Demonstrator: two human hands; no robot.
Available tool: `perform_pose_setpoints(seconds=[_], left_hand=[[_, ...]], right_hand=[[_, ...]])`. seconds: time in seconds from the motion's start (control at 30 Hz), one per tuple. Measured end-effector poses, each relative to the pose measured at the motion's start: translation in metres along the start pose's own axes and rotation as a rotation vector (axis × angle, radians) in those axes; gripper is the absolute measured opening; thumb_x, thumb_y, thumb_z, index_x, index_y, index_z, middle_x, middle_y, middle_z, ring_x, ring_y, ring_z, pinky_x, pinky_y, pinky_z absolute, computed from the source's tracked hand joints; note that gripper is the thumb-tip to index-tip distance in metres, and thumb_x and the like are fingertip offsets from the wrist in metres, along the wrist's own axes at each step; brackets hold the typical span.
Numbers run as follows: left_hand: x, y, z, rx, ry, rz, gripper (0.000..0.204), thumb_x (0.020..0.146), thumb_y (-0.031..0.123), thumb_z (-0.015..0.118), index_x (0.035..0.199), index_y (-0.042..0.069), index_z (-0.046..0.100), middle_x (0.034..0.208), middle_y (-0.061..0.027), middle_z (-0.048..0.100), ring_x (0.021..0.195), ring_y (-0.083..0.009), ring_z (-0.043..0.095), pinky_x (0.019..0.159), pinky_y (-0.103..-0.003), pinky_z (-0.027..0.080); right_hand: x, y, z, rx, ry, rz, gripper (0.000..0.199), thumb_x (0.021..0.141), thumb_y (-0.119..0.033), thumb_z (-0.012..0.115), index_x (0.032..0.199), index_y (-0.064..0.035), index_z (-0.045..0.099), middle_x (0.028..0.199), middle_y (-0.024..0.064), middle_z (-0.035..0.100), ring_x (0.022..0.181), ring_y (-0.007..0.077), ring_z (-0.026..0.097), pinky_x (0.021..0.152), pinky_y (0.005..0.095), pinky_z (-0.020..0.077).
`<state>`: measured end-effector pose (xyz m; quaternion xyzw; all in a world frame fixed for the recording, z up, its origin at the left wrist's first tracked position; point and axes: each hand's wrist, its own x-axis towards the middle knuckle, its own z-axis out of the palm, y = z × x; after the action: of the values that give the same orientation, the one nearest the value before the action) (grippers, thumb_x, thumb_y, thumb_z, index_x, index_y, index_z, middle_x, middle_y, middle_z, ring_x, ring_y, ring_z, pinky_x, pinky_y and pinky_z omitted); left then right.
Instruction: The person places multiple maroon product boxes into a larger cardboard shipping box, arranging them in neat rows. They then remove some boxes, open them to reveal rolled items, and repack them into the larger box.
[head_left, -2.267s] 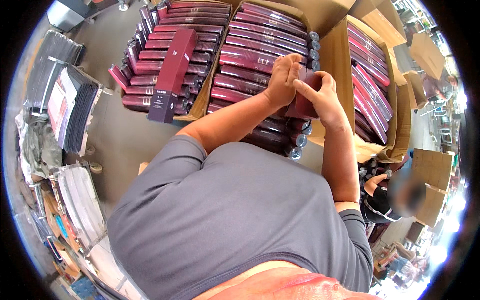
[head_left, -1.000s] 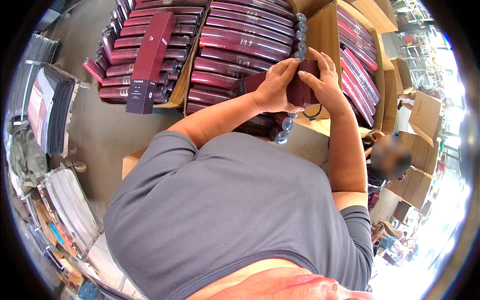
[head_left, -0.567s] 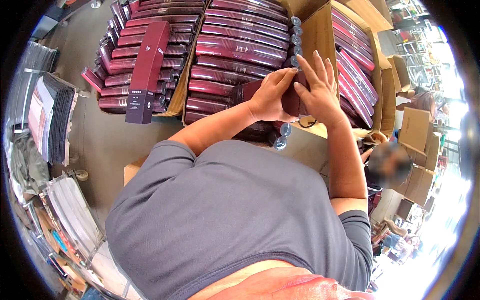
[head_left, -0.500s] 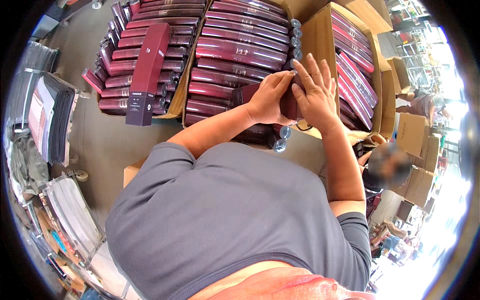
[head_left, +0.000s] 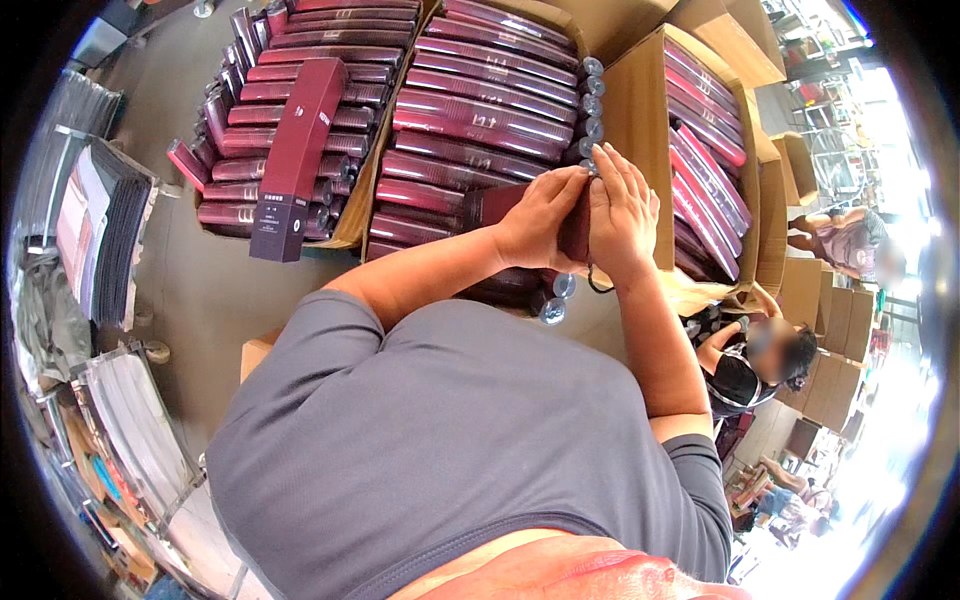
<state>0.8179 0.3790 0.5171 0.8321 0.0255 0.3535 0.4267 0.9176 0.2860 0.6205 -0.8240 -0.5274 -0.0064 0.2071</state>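
Observation:
A long dark maroon box lies across the stacked clear-wrapped maroon tubes, its right end between my hands. My left hand is closed around that end, thumb and fingers on its edges. Flat against the end face rests my right hand, with its fingers stretched out close together. Part of the box is hidden behind my left hand and forearm. Another maroon box with a dark blue lower end leans over the tubes on the left.
Cardboard cartons of wrapped tubes stand left and middle; a further carton is at right. Racks with flat sheets stand along the left side. A co-worker in dark clothes is at the right, beside stacked cartons.
My right hand has come in against the box end, and its fingers have drawn together. My left hand stays on the box. The co-worker at the right shows more fully.

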Motion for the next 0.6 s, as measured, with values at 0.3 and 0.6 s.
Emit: perform_pose_setpoints(seconds=[0.3,0.6], left_hand=[[-0.011,-0.003,-0.001,-0.002,-0.049,-0.038,0.121,0.048,0.035,0.091,0.146,0.008,0.026,0.141,-0.0150,0.036,0.134,-0.0363,0.033,0.112,-0.046,0.028],[0.000,0.017,-0.020,0.162,-0.146,0.073,0.089,0.070,0.049,0.071,0.144,0.010,0.040,0.149,-0.0158,0.033,0.134,-0.0362,0.031,0.111,-0.046,0.024]], right_hand=[[-0.007,-0.018,0.013,-0.373,-0.132,-0.011,0.069,0.095,-0.049,0.044,0.152,-0.0128,0.028,0.160,0.0098,0.021,0.148,0.0325,0.012,0.115,0.0619,0.0031],[-0.006,-0.034,0.033,-0.263,-0.235,0.111,0.082,0.091,-0.055,0.048,0.156,-0.0149,0.017,0.163,0.0065,0.007,0.150,0.0293,0.002,0.117,0.0580,0.0000]])
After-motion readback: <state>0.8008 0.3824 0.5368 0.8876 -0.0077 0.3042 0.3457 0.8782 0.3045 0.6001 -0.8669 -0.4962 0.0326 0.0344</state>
